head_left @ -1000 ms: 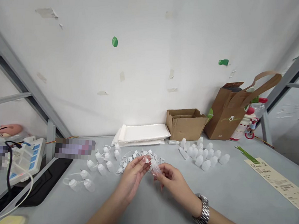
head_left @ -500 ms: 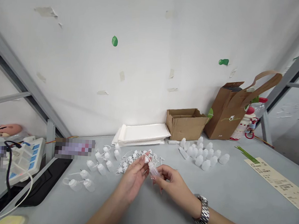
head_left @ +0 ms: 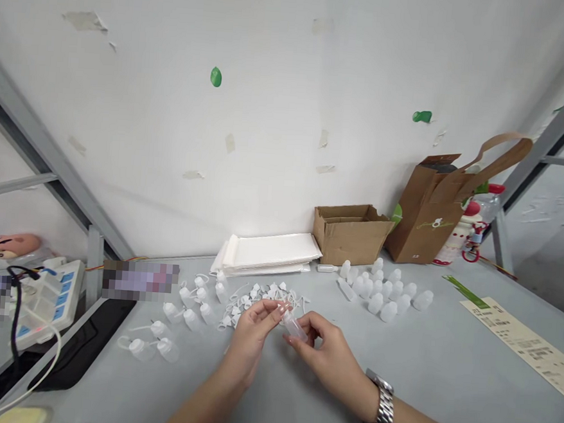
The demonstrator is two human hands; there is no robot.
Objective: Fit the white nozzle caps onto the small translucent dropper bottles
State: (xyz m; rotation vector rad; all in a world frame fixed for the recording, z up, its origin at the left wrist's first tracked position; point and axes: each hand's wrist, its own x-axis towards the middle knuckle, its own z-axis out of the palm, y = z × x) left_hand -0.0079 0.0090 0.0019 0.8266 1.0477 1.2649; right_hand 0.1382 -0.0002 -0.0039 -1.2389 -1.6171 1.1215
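A small bottle (head_left: 296,328) is held in both hands above the grey table (head_left: 297,406), in front of the cardboard box (head_left: 327,240) and a little to its left. It is tilted, its top leaning toward the left hand (head_left: 251,335). The top is pinched between the thumb and fingertips of that hand, by which it is largely covered, so whether a cap is seated there cannot be told. The body is gripped between the thumb and bent fingers of the right hand (head_left: 328,349), on whose wrist a metal watch (head_left: 384,409) is worn. Behind the left hand, to the front left of the box, white caps (head_left: 241,302) with thin straps are heaped; farther left of the box, a group of capped bottles (head_left: 190,321) is spread out. Just in front of the box and to its right, more translucent bottles (head_left: 389,311) are clustered. A stack of white packets (head_left: 274,253) is laid just left of the box, and a brown paper bag (head_left: 414,224) is stood just right of it. Well to the box's right, a printed strip (head_left: 524,344) is laid flat.
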